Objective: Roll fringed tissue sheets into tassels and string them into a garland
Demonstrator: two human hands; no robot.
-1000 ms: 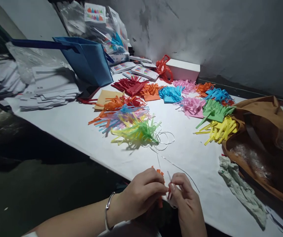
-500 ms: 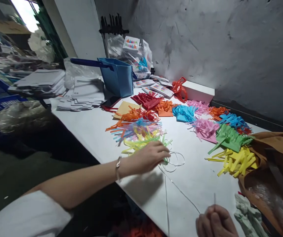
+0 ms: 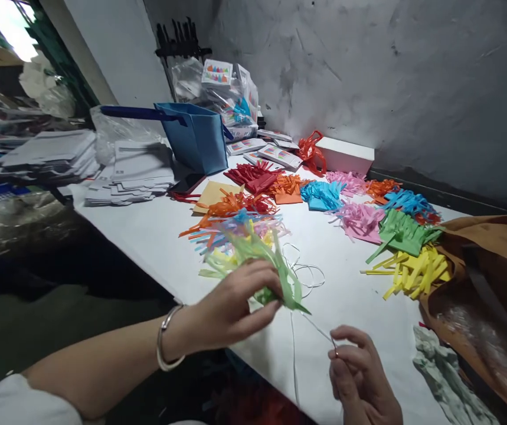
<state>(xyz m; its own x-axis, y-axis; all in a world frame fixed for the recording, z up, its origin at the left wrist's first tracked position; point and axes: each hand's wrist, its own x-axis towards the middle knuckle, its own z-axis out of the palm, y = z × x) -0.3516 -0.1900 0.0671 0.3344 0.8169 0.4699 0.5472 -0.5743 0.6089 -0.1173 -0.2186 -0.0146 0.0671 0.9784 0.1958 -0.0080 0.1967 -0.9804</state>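
Note:
My left hand (image 3: 247,301) is closed on a light green paper tassel (image 3: 286,277), lifted just above the white table, its fringe spread and slightly blurred. My right hand (image 3: 362,372) pinches a thin white string (image 3: 317,327) between thumb and fingers at the near side. A small reddish glint shows at those fingertips; I cannot make out what it is. The string runs from there toward the green tassel, and more of it lies in loose loops (image 3: 310,277) behind. Pale yellow tassels (image 3: 218,262) lie just beyond my left hand.
Orange tassels (image 3: 222,206), pink tassels (image 3: 362,221), a green bundle (image 3: 408,230) and a yellow bundle (image 3: 416,274) lie across the table. A blue bag (image 3: 204,141) and stacked white cards (image 3: 140,171) stand at back left. A brown bag (image 3: 492,260) and crumpled glove (image 3: 443,366) are at right.
My left hand has picked the light green tassel up from the pile and turned it toward me. My right hand has come up and left, nearer to it, with the string.

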